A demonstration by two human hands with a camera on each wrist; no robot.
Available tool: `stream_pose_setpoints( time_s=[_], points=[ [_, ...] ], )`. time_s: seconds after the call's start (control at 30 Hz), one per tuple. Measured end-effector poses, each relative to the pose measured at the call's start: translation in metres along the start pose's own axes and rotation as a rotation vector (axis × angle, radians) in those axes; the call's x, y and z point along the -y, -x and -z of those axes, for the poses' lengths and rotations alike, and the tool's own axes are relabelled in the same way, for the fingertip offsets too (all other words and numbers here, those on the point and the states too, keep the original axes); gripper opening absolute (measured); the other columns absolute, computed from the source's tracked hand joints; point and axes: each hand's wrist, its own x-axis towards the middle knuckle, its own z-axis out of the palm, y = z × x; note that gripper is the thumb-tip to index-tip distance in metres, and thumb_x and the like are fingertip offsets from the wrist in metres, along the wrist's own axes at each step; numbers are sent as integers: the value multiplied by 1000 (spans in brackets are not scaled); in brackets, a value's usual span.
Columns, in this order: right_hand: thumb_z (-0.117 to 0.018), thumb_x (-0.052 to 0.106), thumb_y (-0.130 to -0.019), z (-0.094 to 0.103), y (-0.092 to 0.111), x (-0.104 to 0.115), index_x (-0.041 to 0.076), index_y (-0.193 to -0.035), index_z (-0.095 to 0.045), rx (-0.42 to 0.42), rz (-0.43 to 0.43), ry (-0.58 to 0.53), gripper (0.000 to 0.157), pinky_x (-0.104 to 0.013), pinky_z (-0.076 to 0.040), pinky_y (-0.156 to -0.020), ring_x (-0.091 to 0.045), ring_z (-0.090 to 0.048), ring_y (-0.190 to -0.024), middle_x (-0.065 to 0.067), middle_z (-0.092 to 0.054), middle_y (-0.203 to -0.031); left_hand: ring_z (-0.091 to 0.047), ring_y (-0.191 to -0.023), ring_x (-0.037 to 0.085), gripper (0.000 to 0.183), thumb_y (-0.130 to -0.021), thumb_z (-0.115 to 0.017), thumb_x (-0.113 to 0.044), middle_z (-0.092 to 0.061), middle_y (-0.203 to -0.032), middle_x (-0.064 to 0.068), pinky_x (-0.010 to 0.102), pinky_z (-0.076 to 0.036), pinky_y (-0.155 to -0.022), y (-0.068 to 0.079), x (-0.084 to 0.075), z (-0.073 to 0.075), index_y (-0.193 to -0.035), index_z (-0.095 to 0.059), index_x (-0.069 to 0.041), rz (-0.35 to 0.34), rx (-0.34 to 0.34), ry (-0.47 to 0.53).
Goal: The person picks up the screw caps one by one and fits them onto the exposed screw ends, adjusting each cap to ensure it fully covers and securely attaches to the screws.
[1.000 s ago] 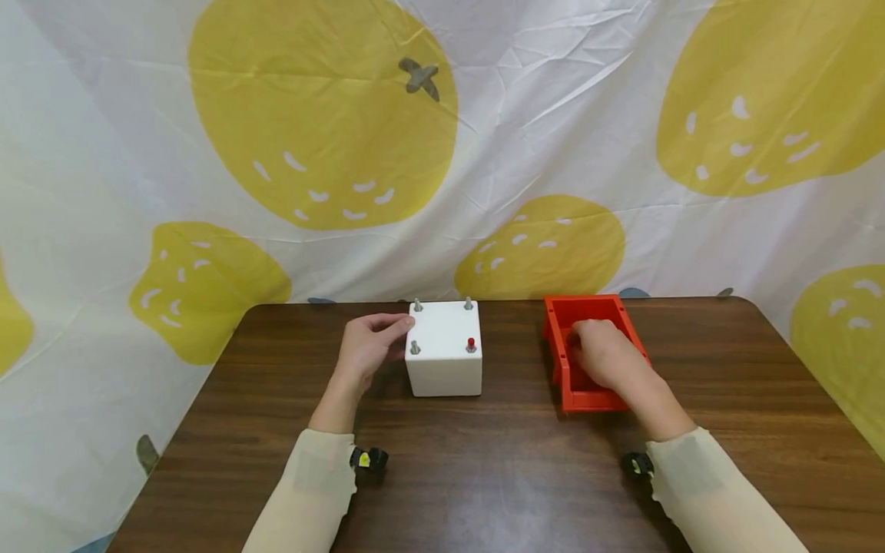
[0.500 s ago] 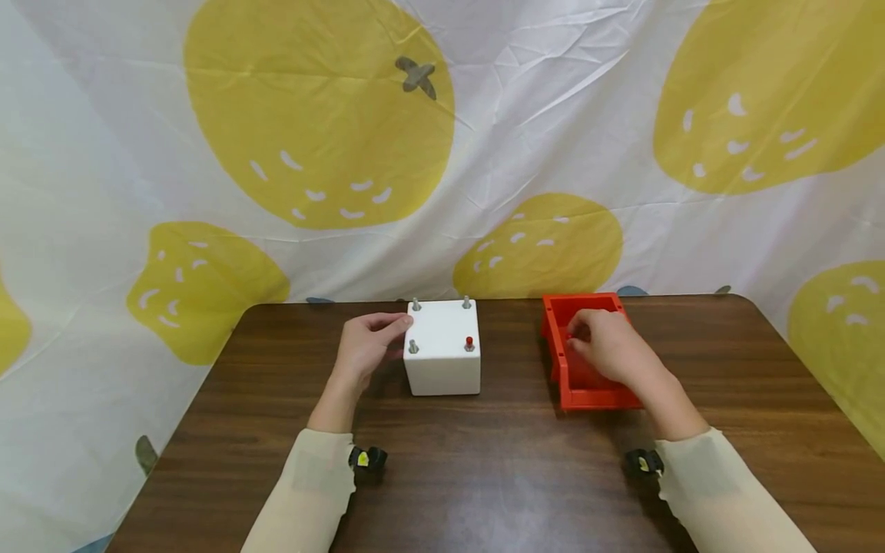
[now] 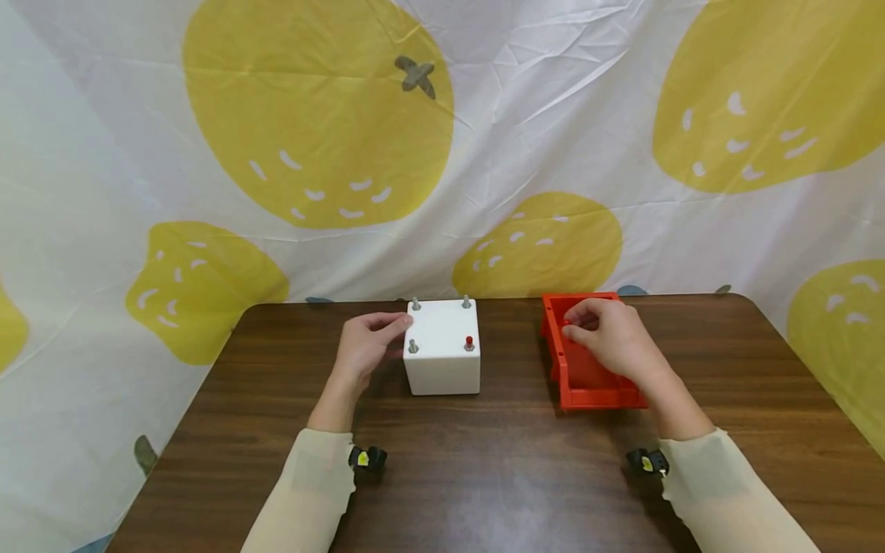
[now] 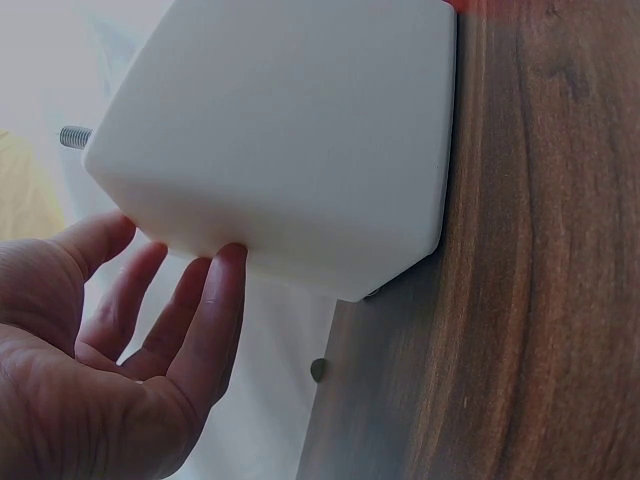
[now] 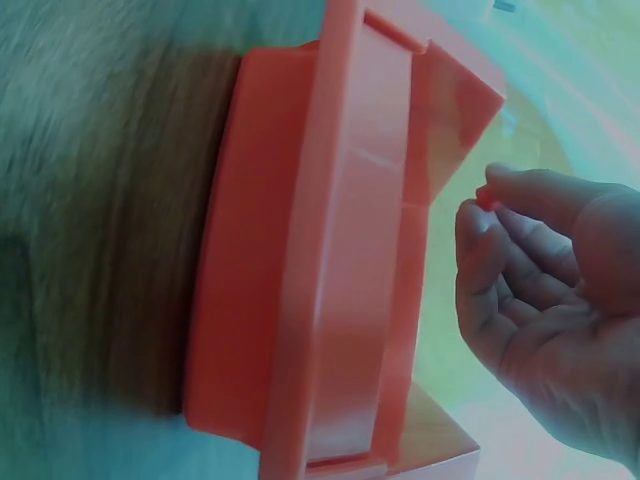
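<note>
A white block (image 3: pixel 441 375) stands on the table with a metal bolt sticking up at each top corner. On the near right bolt sits a small red cap (image 3: pixel 469 341); the other bolts show bare metal. My left hand (image 3: pixel 366 346) rests its fingertips against the block's left side, the thumb at the top edge. In the left wrist view, the fingers (image 4: pixel 212 320) touch the side without wrapping round it. My right hand (image 3: pixel 618 342) pinches another small red cap (image 5: pixel 487 197) between thumb and index finger, above a red plastic bin (image 3: pixel 601 398).
The brown wooden table (image 3: pixel 484 476) runs in front of the block and bin. Behind it hangs a white cloth (image 3: pixel 332 261) with yellow fruit prints. A gap of bare tabletop lies between block and bin.
My right hand has risen out of the red bin, bringing the small red cap into view between its fingertips. The left hand keeps its place at the block.
</note>
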Motion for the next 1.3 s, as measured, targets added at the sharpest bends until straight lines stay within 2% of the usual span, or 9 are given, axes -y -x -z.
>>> stream_pose_setpoints(
  time_s=[0.37, 0.57, 0.97, 1.07, 1.3],
  points=[
    [-77, 16, -100, 2, -1, 9, 4, -115, -75, -33, 31, -131, 19, -29, -61, -70, -26, -68, -92, -10, -75, -104, -71, -102, 24, 33, -97, -82, -26, -72, -122, 14, 53, -61, -96, 1, 0, 0, -122, -78, -3, 1, -3, -7],
    [-76, 20, -101, 0, -2, 13, 6, -119, -77, -29, 37, -173, 23, -29, -61, -71, -26, -68, -94, -9, -76, -107, -72, -101, 24, 33, -97, -82, -25, -72, -121, 15, 53, -61, -96, 1, 0, 0, -121, -78, -3, 1, 0, 0],
    [-76, 24, -102, -8, -8, 22, 4, -122, -75, 8, 24, -339, 28, -34, -63, -73, -29, -72, -90, -10, -78, -105, -72, -101, 24, 33, -97, -82, -25, -72, -121, 15, 54, -61, -95, 1, 0, 0, -121, -78, -3, -2, 0, -4],
    [-76, 25, -102, -9, -9, 25, 3, -124, -75, 19, 26, -360, 30, -35, -63, -73, -32, -71, -88, -11, -77, -102, -72, -101, 24, 33, -97, -82, -25, -73, -121, 15, 53, -61, -95, 1, 0, 0, -121, -78, -3, 1, 1, 0],
    [-77, 25, -101, -12, -13, 31, 4, -123, -74, 39, 23, -401, 30, -34, -62, -71, -31, -65, -81, -14, -74, -100, -72, -99, 24, 31, -97, -82, -24, -73, -120, 15, 53, -62, -93, 3, -1, 0, -120, -79, -3, 1, 0, 4]
  ],
)
